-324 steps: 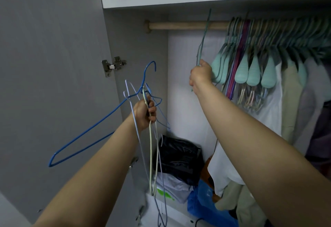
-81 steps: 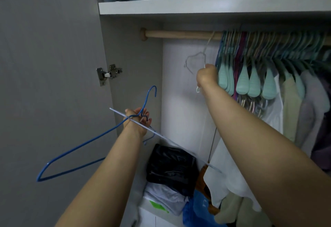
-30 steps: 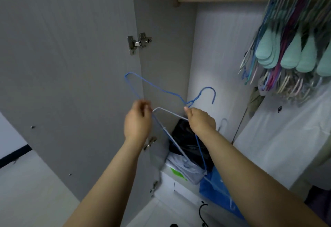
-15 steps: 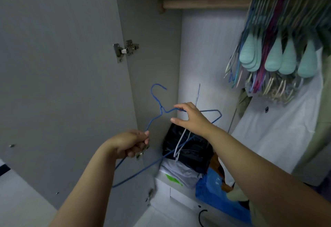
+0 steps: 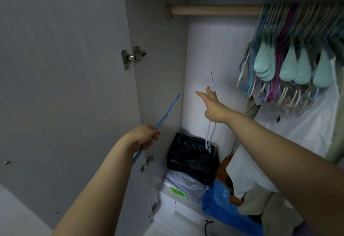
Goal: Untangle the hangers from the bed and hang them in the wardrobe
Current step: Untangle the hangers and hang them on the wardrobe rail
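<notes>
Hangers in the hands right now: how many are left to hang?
2. The blue hanger is gripped by the left hand near the door. The white hanger hangs from the right hand, seen edge-on, so another could hide behind it.

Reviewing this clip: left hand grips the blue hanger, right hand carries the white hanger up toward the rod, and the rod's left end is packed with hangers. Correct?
One error. In the head view the rod is bare at its left end; the hung hangers crowd its right. The left hand does grip the blue hanger, and the right hand carries the white hanger.
</notes>
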A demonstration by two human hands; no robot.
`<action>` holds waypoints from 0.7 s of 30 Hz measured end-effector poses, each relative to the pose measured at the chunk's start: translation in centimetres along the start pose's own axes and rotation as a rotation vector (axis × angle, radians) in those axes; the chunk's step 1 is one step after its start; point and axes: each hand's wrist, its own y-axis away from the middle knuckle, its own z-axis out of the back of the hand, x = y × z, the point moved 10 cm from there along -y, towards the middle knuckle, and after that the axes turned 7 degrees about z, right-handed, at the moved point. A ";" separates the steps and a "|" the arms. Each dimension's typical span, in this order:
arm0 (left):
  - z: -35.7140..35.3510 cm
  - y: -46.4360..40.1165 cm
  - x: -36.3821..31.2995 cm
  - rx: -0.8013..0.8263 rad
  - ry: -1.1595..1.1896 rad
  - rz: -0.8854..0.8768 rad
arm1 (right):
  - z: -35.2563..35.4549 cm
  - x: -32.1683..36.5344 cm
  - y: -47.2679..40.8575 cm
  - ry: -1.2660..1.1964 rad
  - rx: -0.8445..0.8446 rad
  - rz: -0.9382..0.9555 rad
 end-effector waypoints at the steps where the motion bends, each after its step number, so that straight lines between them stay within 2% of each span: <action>1: 0.1 -0.6 -0.5 -0.024 0.052 -0.015 | 0.9 0.7 -0.3 -0.019 -0.045 0.008; 6: 1.0 -1.6 -5.5 -0.130 0.191 -0.167 | 8.8 3.7 -1.4 -0.157 -0.352 0.053; 11: 1.5 -1.0 -11.5 -0.160 0.124 -0.317 | 18.6 5.1 -2.8 -0.227 -0.590 0.126; 17: 0.3 1.2 -18.1 -0.186 0.027 -0.517 | 23.6 3.3 -4.0 -0.177 -0.653 0.073; 21: -0.7 1.6 -21.0 -0.194 -0.001 -0.556 | 23.9 1.6 -4.8 -0.154 -0.590 0.069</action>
